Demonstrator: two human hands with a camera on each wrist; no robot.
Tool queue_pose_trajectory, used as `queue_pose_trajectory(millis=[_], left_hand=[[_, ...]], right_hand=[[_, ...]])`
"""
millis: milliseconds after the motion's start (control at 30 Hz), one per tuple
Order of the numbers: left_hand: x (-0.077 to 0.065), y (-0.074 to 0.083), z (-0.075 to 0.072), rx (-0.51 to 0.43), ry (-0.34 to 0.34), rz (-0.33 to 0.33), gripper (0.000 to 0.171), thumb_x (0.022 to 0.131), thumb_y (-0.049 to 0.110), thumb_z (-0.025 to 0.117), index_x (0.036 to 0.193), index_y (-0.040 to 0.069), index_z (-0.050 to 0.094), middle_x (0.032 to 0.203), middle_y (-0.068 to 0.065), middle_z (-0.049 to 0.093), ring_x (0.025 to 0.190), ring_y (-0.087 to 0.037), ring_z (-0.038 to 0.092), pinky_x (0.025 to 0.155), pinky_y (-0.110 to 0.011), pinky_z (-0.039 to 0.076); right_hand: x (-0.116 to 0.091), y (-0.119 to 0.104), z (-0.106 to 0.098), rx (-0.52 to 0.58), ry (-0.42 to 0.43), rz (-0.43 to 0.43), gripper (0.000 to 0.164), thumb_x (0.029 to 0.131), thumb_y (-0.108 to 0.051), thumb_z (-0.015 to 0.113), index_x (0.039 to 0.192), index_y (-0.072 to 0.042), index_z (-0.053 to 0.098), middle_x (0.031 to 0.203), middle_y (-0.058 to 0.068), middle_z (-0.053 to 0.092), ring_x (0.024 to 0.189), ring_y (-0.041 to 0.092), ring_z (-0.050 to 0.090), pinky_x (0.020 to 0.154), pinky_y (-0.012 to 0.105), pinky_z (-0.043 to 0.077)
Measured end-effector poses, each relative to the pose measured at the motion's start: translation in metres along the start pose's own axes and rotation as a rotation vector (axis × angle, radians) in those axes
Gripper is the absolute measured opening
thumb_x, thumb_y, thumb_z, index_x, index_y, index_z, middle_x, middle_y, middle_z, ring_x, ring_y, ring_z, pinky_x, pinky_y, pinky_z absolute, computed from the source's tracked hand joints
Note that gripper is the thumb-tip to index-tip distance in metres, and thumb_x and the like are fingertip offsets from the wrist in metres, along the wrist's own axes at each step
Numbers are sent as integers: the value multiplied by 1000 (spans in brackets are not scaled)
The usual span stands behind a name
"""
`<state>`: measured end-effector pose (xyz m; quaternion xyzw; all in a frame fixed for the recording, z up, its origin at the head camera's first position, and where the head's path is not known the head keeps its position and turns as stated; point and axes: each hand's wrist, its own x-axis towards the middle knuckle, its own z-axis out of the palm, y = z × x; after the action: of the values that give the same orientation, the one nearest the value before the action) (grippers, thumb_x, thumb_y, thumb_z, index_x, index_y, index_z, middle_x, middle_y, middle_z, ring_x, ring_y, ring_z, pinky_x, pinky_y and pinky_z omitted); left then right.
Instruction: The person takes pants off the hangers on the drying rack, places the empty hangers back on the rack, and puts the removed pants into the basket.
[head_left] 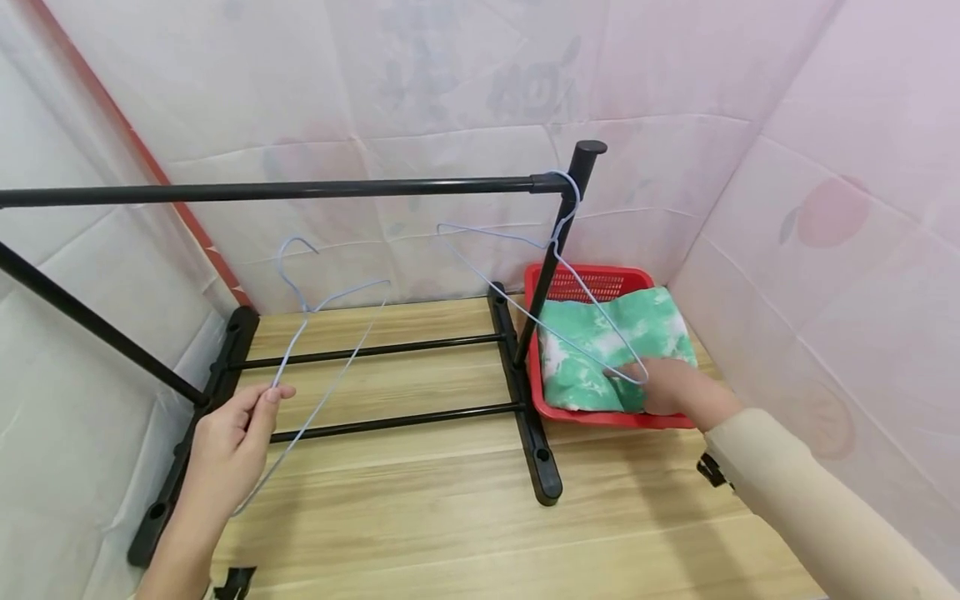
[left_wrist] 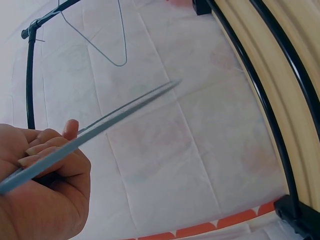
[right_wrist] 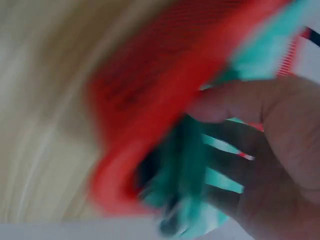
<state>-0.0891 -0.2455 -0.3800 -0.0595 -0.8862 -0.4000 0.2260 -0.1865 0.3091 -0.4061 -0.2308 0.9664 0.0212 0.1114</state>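
My left hand [head_left: 232, 442] grips one side of a light blue wire clothes hanger [head_left: 306, 310], whose hook points up. In the left wrist view the hanger's wire [left_wrist: 110, 121] runs across the curled fingers. At the right, my right hand [head_left: 671, 387] reaches into a red basket [head_left: 615, 418] and grips the near edge of a green and white tie-dye cloth [head_left: 585, 333]. In the blurred right wrist view the thumb lies over a fold of the cloth [right_wrist: 187, 160], with the fingers partly behind it. The cloth's kind cannot be told while folded.
A black clothes rack [head_left: 360, 189] stands on the wood-grain surface [head_left: 420, 508]. A second blue wire hanger [head_left: 555, 242] hangs at the right end of its bar, its lower corner in front of my right hand. Pale printed sheets [head_left: 465, 83] enclose the back and sides.
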Motion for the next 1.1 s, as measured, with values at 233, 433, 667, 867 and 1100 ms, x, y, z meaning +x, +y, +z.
queue_pose_trajectory(millis=[233, 433, 667, 867, 1100], left_hand=[[2, 1, 1, 15, -6, -6, 21, 104, 17, 55, 105, 7, 73, 55, 5, 36, 45, -6, 31, 42, -23, 28], [3, 0, 3, 11, -6, 2, 20, 104, 16, 55, 104, 6, 73, 55, 5, 35, 46, -4, 29, 42, -23, 28], [4, -1, 6, 21, -12, -10, 21, 104, 17, 55, 105, 8, 73, 55, 4, 37, 45, -6, 31, 42, -23, 28], [7, -1, 8, 20, -17, 3, 21, 104, 17, 54, 105, 8, 73, 55, 5, 38, 45, -6, 31, 43, -23, 29], [7, 0, 11, 25, -26, -9, 21, 104, 18, 55, 106, 9, 73, 56, 4, 38, 46, -6, 32, 42, -23, 29]], right_hand=[[31, -31, 19, 410, 241, -19, 54, 107, -31, 45, 151, -2, 39, 151, 30, 39, 139, 52, 34, 109, 68, 28], [53, -48, 47, 435, 211, 80, 67, 107, -44, 40, 158, -4, 22, 161, 31, 10, 147, 55, 3, 109, 77, 8], [68, -48, 60, 455, 113, 115, 70, 107, -47, 37, 160, -9, 13, 164, 25, 1, 149, 50, -6, 111, 74, -1], [72, -45, 64, 471, 22, 124, 74, 106, -54, 30, 160, -9, 6, 165, 23, -7, 148, 49, -13, 112, 72, -7], [75, -47, 55, 477, -126, 141, 80, 105, -59, 24, 159, -7, -4, 162, 24, -18, 147, 48, -20, 112, 70, -11]])
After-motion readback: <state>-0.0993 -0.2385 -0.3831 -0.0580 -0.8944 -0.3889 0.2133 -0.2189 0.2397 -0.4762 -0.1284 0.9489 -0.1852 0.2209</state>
